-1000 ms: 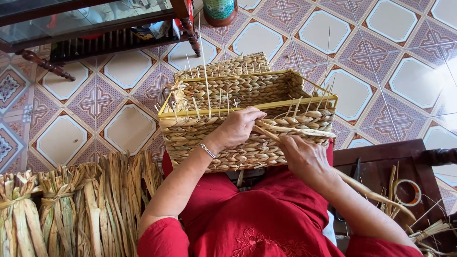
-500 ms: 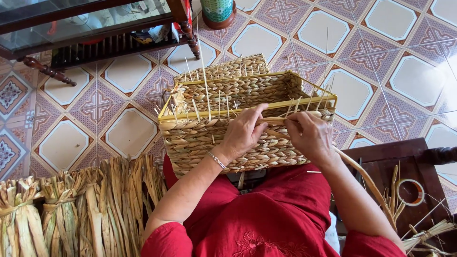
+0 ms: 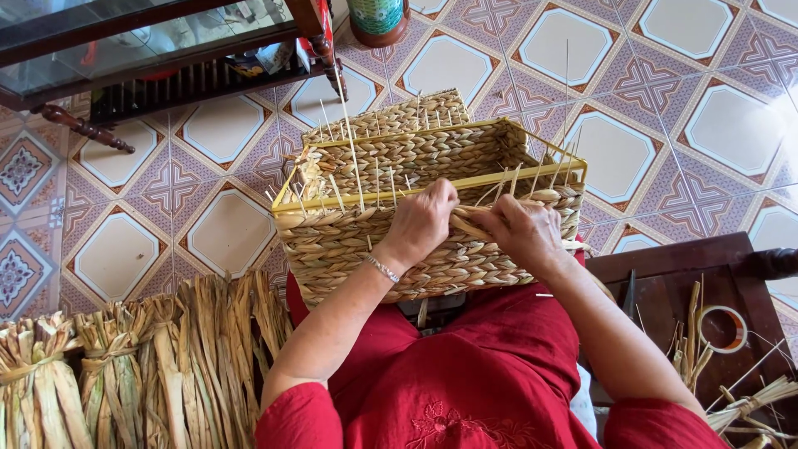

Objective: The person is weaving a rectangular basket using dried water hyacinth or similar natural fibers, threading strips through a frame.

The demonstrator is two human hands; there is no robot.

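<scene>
Head view: left hand [image 3: 422,223] and right hand [image 3: 522,233] pinch a fibre strand [image 3: 467,224] (dry, flat) on the woven basket [image 3: 374,241].

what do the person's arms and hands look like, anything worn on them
Both arms are bare from the elbow down, with short red sleeves at the upper arms. The left hand has a thin silver bracelet at the wrist. The right hand wears no gloves and shows no bracelet or watch.
</scene>
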